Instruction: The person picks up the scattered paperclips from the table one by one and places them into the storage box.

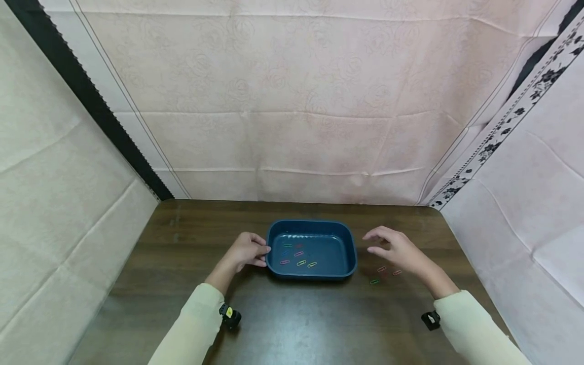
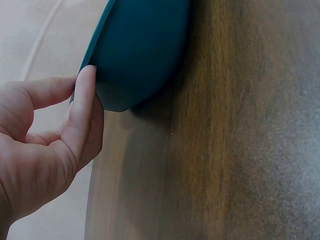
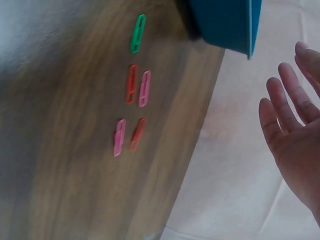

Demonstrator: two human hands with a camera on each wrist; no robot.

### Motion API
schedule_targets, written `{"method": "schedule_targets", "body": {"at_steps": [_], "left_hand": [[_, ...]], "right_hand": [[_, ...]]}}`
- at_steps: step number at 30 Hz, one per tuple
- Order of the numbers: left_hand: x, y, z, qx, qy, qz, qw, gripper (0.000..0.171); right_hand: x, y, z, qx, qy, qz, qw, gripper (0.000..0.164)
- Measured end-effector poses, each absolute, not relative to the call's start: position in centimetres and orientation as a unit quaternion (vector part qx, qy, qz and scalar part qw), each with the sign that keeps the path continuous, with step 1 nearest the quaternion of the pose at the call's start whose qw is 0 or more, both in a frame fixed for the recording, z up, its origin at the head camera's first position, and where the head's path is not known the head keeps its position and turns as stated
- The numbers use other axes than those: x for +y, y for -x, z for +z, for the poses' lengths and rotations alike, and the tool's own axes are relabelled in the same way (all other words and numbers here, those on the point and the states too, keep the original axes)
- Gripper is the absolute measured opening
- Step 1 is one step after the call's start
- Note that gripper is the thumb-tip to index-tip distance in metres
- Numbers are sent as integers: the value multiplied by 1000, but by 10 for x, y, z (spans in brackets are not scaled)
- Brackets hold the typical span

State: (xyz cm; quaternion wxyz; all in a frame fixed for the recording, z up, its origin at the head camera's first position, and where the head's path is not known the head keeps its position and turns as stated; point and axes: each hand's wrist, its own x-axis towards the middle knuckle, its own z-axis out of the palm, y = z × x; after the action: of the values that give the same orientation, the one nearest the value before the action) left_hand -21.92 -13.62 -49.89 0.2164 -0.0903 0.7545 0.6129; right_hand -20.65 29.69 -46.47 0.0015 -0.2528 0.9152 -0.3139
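A dark blue tray (image 1: 333,253) lies on the wooden table with several coloured paper clips in it, among them a yellow paper clip (image 1: 312,264) and a pink paper clip (image 1: 298,253). At the tray's left end my left hand (image 1: 245,250) pinches the rim between thumb and fingers. My right hand (image 1: 398,249) hovers right of the tray, fingers loosely spread and holding nothing. Below it, in the right wrist view, lie a green paper clip (image 3: 138,33), two red paper clips, one of them the upper red paper clip (image 3: 131,84), and two pink ones.
The brown wooden table (image 1: 292,314) runs back to a pale patterned cloth (image 1: 283,142) hanging behind it. More pale cloth hangs at the left and right sides. A small black device (image 1: 230,315) is strapped on the left wrist, another black device (image 1: 431,320) on the right.
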Motion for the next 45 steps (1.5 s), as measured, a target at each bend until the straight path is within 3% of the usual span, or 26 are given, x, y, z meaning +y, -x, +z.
{"method": "schedule_targets", "body": {"at_steps": [23, 32, 45], "left_hand": [[-136, 219, -499, 752, 93, 615, 218, 21], [-135, 219, -496, 753, 96, 612, 220, 20], [-135, 218, -495, 755, 95, 609, 221, 22]], "right_hand": [[346, 203, -508, 943, 225, -242, 42, 21], [349, 207, -519, 944, 261, -191, 63, 18], [346, 205, -533, 947, 263, -180, 50, 14]]}}
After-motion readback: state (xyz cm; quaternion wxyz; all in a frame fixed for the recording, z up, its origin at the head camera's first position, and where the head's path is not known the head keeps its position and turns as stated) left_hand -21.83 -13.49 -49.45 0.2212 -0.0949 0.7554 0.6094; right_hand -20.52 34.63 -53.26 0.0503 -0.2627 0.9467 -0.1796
